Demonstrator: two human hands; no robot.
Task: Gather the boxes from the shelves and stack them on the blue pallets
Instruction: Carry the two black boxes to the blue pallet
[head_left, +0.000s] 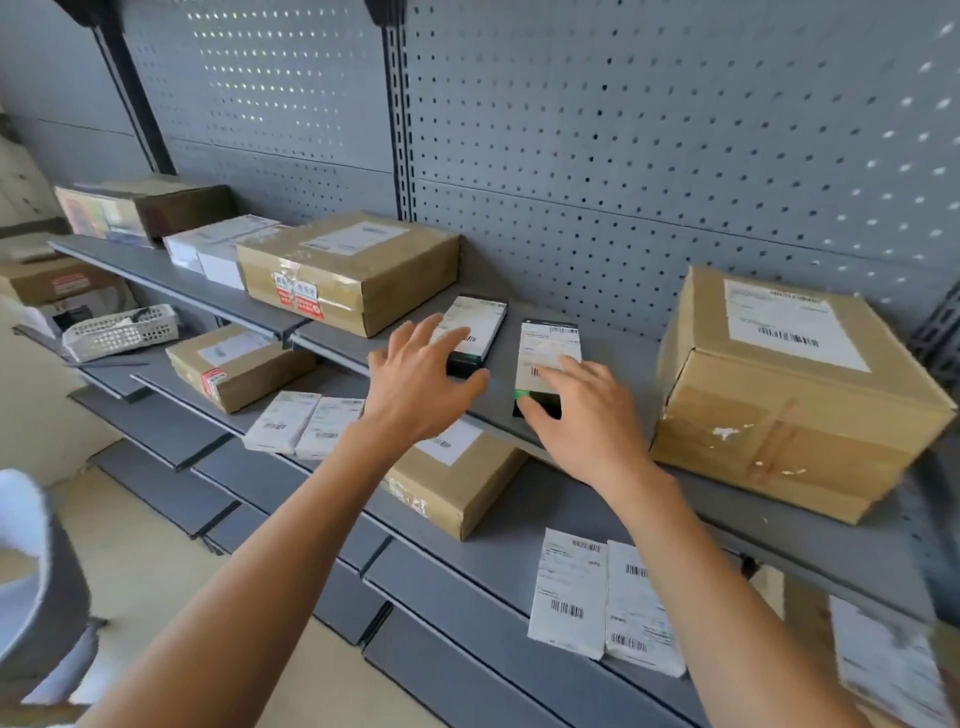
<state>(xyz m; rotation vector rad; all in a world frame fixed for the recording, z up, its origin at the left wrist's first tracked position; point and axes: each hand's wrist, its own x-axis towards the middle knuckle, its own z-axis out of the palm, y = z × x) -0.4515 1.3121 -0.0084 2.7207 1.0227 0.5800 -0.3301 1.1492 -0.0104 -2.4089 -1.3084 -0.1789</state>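
Observation:
Two small black boxes with white labels lie flat on the grey shelf (613, 343). My left hand (415, 384) hovers with spread fingers over the near end of the left black box (480, 325). My right hand (576, 415) reaches over the near end of the right black box (548, 345), fingers spread and fingertips at its edge. Neither hand grips anything. A large cardboard box (779, 395) stands to the right on the same shelf, and a flat cardboard box (348, 270) lies to the left.
The lower shelf carries a brown box (457, 483), another brown box (234, 364) and white packets (602, 597). Further left are white boxes (218, 247), a dark box (145, 210) and a white basket (122, 332). A perforated back panel (623, 156) closes the shelf.

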